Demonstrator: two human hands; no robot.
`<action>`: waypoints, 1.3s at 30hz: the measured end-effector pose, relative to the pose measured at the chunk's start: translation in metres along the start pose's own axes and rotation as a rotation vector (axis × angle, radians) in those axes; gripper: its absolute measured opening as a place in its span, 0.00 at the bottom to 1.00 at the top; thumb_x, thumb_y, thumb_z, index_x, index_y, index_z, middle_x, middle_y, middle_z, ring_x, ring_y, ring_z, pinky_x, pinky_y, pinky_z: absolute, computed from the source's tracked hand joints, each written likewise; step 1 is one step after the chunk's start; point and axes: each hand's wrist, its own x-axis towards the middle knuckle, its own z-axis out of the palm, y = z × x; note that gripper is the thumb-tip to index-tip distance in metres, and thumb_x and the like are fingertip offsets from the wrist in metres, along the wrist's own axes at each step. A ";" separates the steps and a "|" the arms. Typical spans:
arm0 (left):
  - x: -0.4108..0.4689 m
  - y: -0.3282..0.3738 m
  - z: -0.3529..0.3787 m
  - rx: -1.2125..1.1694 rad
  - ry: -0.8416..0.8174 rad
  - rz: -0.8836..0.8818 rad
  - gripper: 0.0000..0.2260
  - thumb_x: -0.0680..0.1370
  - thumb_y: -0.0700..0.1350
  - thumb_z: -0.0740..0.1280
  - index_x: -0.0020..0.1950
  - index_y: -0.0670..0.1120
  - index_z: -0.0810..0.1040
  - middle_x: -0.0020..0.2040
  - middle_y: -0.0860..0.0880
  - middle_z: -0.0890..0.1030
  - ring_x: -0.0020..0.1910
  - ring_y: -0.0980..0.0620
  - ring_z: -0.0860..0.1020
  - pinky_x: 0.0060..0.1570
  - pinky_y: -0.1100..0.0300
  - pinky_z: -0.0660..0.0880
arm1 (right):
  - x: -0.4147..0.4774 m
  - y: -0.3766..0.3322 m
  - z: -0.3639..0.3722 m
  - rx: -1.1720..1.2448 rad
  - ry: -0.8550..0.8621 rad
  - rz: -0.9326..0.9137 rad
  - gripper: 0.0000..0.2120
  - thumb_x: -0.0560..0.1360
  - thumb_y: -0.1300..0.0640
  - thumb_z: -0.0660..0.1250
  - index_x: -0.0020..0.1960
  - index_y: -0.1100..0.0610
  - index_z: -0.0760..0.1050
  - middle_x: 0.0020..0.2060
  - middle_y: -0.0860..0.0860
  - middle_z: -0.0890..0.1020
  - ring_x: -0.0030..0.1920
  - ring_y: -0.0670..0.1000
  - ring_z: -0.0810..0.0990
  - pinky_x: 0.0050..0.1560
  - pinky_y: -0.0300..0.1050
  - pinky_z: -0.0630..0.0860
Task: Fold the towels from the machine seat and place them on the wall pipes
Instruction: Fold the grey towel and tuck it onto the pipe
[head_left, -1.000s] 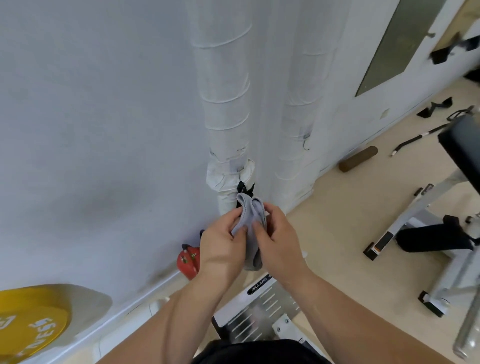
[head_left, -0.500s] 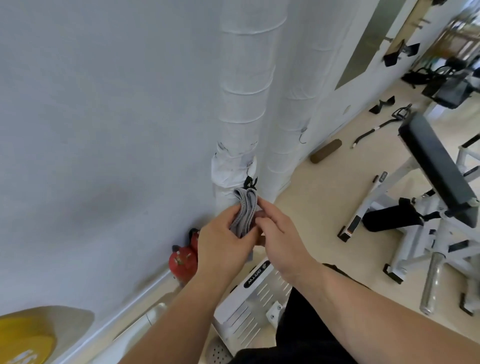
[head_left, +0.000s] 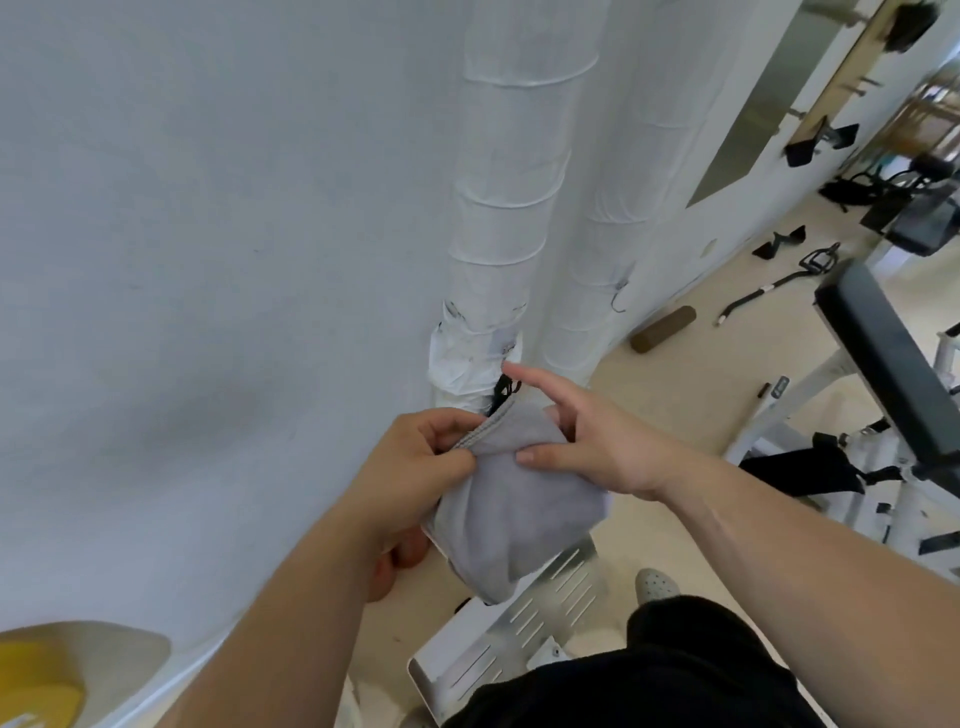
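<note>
A folded grey towel (head_left: 511, 506) hangs between my hands just in front of the white wrapped wall pipes (head_left: 498, 249). My left hand (head_left: 415, 467) pinches the towel's stitched top edge between thumb and fingers. My right hand (head_left: 592, 441) presses its thumb on the towel's upper right part while the index finger sticks out toward a black valve handle (head_left: 505, 391) on the near pipe. A second wrapped pipe (head_left: 602, 260) runs beside the first one.
A white metal footplate (head_left: 524, 639) lies below the towel. A black padded machine seat (head_left: 893, 364) on a white frame stands at the right. A yellow weight plate (head_left: 36, 686) sits at the lower left. A brown roller (head_left: 664, 329) and black handles lie on the beige floor.
The towel, seen as a narrow bundle before, now shows a broad flat face hanging lower. My right index finger has lifted off it and points at the pipe. The view has moved closer.
</note>
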 end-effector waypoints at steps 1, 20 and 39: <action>0.008 -0.004 0.000 -0.042 0.015 -0.036 0.14 0.69 0.35 0.68 0.50 0.48 0.86 0.45 0.44 0.87 0.44 0.48 0.85 0.42 0.58 0.79 | 0.002 0.001 -0.009 0.025 0.026 -0.010 0.39 0.77 0.62 0.73 0.78 0.39 0.58 0.40 0.48 0.84 0.43 0.50 0.83 0.47 0.44 0.80; 0.270 0.010 0.340 -0.036 0.599 -0.123 0.22 0.82 0.41 0.66 0.64 0.70 0.74 0.55 0.44 0.83 0.51 0.50 0.84 0.54 0.47 0.82 | -0.018 0.234 -0.357 0.539 0.286 0.151 0.14 0.82 0.68 0.60 0.51 0.56 0.84 0.42 0.49 0.84 0.38 0.46 0.80 0.35 0.41 0.75; 0.301 0.003 0.406 0.206 0.701 -0.234 0.30 0.70 0.32 0.77 0.67 0.55 0.79 0.61 0.54 0.79 0.54 0.59 0.80 0.49 0.66 0.79 | 0.033 0.288 -0.451 0.068 -0.299 -0.090 0.45 0.62 0.60 0.84 0.74 0.43 0.69 0.68 0.46 0.75 0.67 0.44 0.76 0.69 0.50 0.75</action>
